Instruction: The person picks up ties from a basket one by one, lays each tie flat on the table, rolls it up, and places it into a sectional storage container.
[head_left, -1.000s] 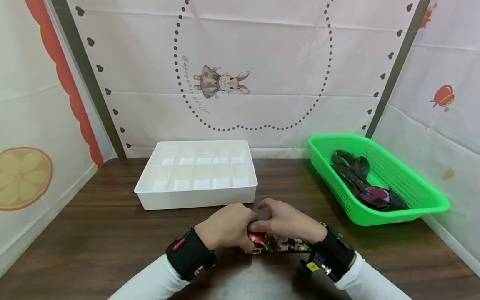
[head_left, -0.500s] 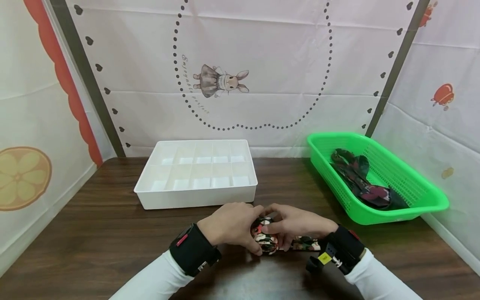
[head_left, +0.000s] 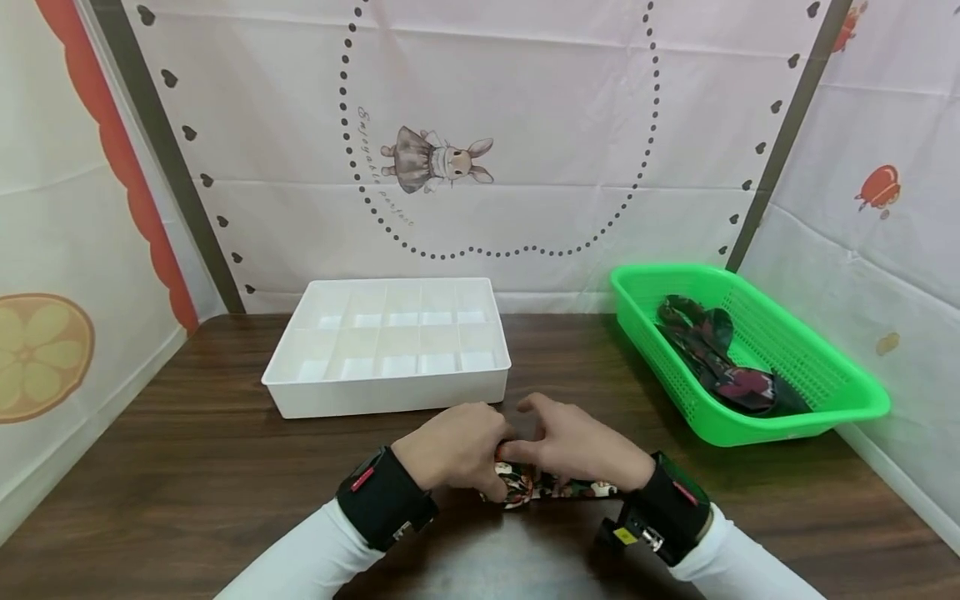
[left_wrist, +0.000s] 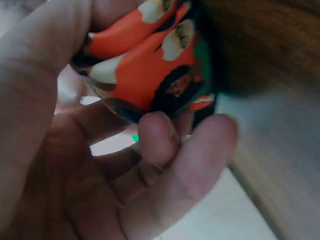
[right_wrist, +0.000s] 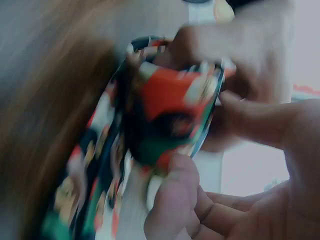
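Note:
A shiny cloth strip [head_left: 592, 489] with a red, white, green and black print lies on the table, its left end rolled up. In the head view my left hand [head_left: 456, 446] holds the left side of this roll, thumb in front. My right hand [head_left: 577, 442] is at the roll's right side, thumb on its top and index finger raised in an arch. In the left wrist view the rolled cloth [left_wrist: 145, 80] sits between thumb and fingers. The right wrist view shows the roll [right_wrist: 170, 95] touched by both hands, with the flat tail trailing away; this view is blurred.
Behind the hands stands a white tray [head_left: 386, 400] with several compartments. At the right a green basket [head_left: 817, 421] holds crumpled dark patterned cloth [head_left: 712, 358]. Printed cloth walls [head_left: 562, 150] enclose the brown table [head_left: 180, 483] at the back and sides.
My right hand went slightly right and flattened over the roll half a second ago, then came back left with its index finger raised. The tail shifted right, then left.

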